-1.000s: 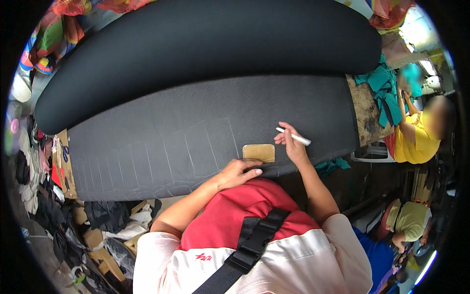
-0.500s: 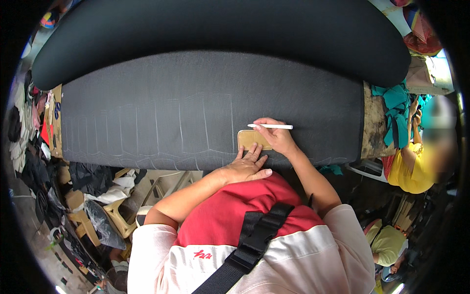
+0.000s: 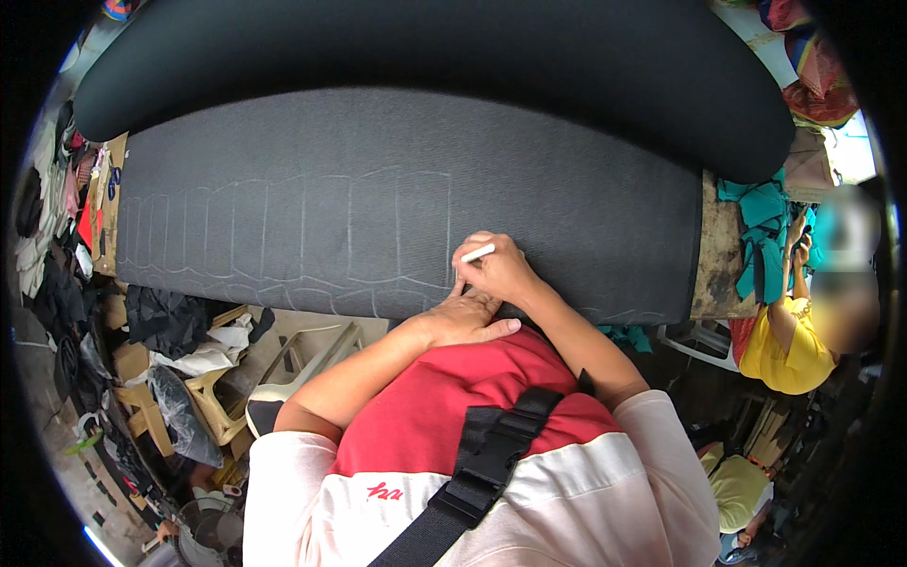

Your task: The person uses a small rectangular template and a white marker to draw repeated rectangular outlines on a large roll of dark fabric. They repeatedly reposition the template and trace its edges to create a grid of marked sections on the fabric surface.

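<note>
My right hand (image 3: 501, 270) is closed around a white pen (image 3: 479, 253), its tip hidden behind the fingers, near the front edge of the dark grey fabric (image 3: 567, 180). Pressed flat just below and left of it is my left hand (image 3: 463, 319), thumb stretched out and fingertips partly covered by my right hand. The small tan template seen earlier is hidden by my hands. To the left, pale drawn outlines (image 3: 350, 227) run side by side across the fabric, the closest one ending beside my right fingers.
A thick black fabric roll (image 3: 435, 47) lies along the far side. Blue-handled scissors (image 3: 114, 181) rest at the left table end. Teal fabric pieces (image 3: 761, 208) lie at right beside a person in yellow (image 3: 789, 345). Black scraps (image 3: 165, 317) and a chair frame (image 3: 312, 364) stand lower left.
My right hand has moved left and closer to my left hand, now covering the tan template. The pen has turned from lying sideways to a more upright tilt. My left hand stays nearly in place.
</note>
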{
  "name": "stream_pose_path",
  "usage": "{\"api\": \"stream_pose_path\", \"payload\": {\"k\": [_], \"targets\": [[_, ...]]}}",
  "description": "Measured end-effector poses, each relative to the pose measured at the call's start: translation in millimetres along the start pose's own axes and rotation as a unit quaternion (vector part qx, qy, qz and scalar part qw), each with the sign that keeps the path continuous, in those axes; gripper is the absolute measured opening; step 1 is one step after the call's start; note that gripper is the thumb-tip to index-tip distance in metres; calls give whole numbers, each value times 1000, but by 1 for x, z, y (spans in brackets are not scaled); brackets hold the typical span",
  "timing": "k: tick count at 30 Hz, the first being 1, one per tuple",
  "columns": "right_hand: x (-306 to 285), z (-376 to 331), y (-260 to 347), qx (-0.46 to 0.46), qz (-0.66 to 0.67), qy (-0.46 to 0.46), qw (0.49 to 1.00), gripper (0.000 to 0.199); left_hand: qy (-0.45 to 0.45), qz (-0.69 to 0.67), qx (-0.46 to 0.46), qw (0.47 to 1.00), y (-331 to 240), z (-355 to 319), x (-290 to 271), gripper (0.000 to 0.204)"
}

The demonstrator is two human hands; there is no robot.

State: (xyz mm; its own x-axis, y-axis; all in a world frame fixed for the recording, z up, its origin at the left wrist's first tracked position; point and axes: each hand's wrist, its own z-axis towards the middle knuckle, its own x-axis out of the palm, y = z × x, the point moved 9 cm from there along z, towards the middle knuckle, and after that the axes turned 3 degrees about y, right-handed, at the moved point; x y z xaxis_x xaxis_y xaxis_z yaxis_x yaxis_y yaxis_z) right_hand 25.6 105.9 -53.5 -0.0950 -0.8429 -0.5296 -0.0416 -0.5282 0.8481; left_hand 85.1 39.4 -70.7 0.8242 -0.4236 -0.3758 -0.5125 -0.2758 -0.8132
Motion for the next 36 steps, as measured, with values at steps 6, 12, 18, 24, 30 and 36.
{"api": "stream_pose_path", "payload": {"k": [6, 12, 18, 24, 30, 36], "targets": [[-36, -8, -4, 21, 25, -138, 990, 3, -45, 29, -53, 997, 3, 3, -15, 73], [-69, -70, -17, 67, -100, -194, 974, 4, -62, 34, -86, 994, 8, 7, -25, 66], [-41, -104, -9, 104, -48, -128, 985, 10, -39, -26, -52, 998, 12, 18, -41, 64], [-14, -60, 13, -53, 49, -61, 995, 7, 15, -222, -79, 972, 41, 26, -58, 79], [-22, -73, 6, 1, -102, -57, 993, 10, 8, -225, -72, 972, 41, 26, -60, 80], [-89, -107, -8, 160, -226, -210, 938, 10, 4, 99, -62, 993, -2, 7, -27, 73]]}}
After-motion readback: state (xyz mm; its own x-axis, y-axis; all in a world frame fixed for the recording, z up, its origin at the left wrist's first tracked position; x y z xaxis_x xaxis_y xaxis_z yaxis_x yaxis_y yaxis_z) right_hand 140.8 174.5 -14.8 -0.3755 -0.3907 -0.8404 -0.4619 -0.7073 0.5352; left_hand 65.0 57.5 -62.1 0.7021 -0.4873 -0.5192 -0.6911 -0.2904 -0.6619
